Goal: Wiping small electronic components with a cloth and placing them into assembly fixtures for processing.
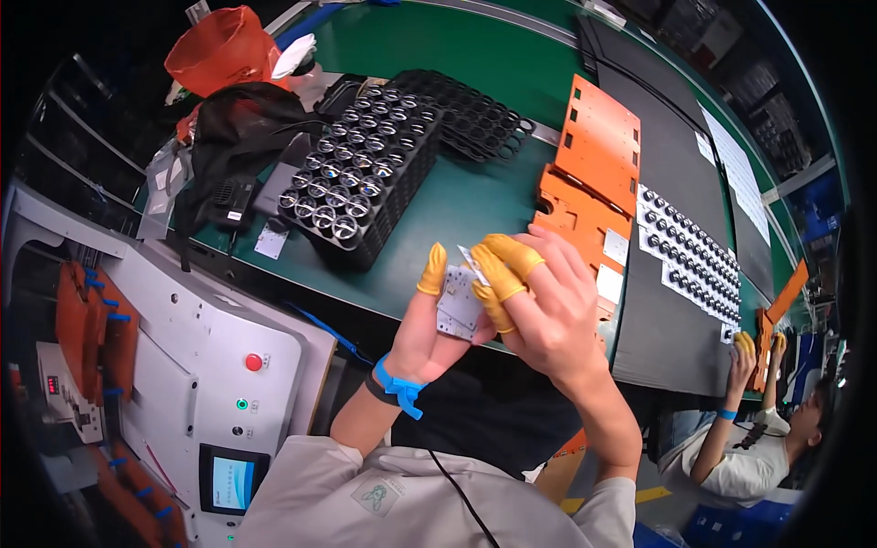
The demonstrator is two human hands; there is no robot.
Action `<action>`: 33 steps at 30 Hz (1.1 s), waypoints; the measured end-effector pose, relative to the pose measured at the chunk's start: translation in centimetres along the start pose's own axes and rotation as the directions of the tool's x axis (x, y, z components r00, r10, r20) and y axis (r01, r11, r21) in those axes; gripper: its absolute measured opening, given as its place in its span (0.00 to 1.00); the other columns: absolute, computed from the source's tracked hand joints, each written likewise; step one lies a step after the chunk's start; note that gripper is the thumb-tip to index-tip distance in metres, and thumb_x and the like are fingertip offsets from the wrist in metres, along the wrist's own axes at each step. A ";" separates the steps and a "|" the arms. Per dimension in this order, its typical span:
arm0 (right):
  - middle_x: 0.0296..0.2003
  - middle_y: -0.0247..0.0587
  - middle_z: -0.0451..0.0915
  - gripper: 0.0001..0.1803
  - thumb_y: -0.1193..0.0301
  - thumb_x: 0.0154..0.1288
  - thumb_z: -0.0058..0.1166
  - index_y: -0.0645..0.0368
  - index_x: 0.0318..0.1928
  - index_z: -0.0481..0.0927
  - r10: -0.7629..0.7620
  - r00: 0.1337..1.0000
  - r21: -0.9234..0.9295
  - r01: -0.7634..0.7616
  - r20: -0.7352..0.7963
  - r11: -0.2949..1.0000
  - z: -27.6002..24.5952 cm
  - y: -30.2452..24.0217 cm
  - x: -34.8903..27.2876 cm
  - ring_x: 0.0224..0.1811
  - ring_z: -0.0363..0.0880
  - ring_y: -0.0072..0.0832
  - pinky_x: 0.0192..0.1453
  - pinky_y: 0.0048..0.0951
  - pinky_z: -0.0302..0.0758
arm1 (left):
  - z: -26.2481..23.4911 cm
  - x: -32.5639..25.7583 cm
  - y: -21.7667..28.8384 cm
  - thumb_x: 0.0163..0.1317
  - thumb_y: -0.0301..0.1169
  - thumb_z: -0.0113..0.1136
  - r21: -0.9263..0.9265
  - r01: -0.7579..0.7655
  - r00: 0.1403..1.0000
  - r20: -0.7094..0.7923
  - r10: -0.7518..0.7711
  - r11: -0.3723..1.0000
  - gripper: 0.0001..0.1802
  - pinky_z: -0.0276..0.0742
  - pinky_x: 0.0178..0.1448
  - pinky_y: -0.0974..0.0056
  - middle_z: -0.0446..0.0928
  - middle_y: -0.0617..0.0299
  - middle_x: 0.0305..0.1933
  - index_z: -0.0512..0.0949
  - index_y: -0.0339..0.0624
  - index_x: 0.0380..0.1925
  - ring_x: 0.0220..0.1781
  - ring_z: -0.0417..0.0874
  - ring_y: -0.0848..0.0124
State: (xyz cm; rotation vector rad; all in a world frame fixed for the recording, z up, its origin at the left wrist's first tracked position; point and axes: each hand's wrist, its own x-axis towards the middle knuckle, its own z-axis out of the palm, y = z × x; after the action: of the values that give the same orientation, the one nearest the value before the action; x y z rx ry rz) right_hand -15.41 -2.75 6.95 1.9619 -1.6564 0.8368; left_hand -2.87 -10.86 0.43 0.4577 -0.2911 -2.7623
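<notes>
Left hand (422, 331) and right hand (539, 301), both in yellow finger cots, pinch a small grey plate (459, 301) between closed fingers, above the green table's (457, 210) near edge. A black tray (361, 178) of cells stands toward the far left; orange panels (594, 164) lie at right.

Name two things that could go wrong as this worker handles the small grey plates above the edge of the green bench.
1. The stack of grey plates rests in the left hand while the right hand picks at the top one; held over the bench edge, a plate could slip and fall to the floor.
2. The yellow finger cots may dull touch, so two plates might lift together.
</notes>
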 end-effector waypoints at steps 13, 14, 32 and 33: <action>0.42 0.45 0.81 0.16 0.74 0.55 0.68 0.62 0.46 0.83 0.175 0.974 0.261 -0.208 0.145 0.943 6.0 2.7 8.0 0.45 0.78 0.43 0.51 0.38 0.75 | -4.5 -1.0 3.4 0.74 0.43 0.49 0.011 -0.179 0.976 0.132 0.176 0.984 0.27 0.60 0.34 0.73 0.78 0.53 0.56 0.68 0.36 0.65 0.27 0.63 0.80; 0.41 0.45 0.80 0.17 0.74 0.55 0.68 0.62 0.46 0.83 0.174 0.972 0.232 -0.208 0.159 0.950 6.5 3.0 8.6 0.46 0.78 0.43 0.52 0.39 0.75 | -4.4 -0.8 3.2 0.74 0.43 0.49 0.034 -0.171 0.976 0.141 0.165 0.985 0.27 0.60 0.34 0.73 0.77 0.51 0.58 0.68 0.36 0.65 0.27 0.63 0.80; 0.35 0.39 0.80 0.16 0.76 0.52 0.67 0.64 0.41 0.77 0.320 0.908 0.720 -0.411 0.270 0.559 2.8 3.3 5.9 0.41 0.81 0.25 0.49 0.29 0.76 | -3.2 -1.4 2.2 0.62 0.32 0.62 0.316 -0.441 0.896 0.210 0.392 0.840 0.34 0.77 0.52 0.73 0.77 0.53 0.60 0.67 0.31 0.67 0.49 0.81 0.77; 0.35 0.38 0.80 0.15 0.76 0.52 0.67 0.64 0.41 0.78 0.329 0.898 0.715 -0.435 0.294 0.548 2.1 3.2 4.6 0.41 0.80 0.25 0.49 0.28 0.76 | -2.8 -1.1 2.3 0.58 0.27 0.66 0.296 -0.494 0.865 0.261 0.428 0.818 0.36 0.74 0.64 0.68 0.78 0.53 0.60 0.67 0.29 0.67 0.64 0.79 0.68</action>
State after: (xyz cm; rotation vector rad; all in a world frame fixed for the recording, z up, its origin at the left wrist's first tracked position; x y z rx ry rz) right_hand -17.76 -8.13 8.44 2.2016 -2.0627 1.9031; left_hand -0.28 -12.99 -1.28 0.1754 -0.8393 -2.2671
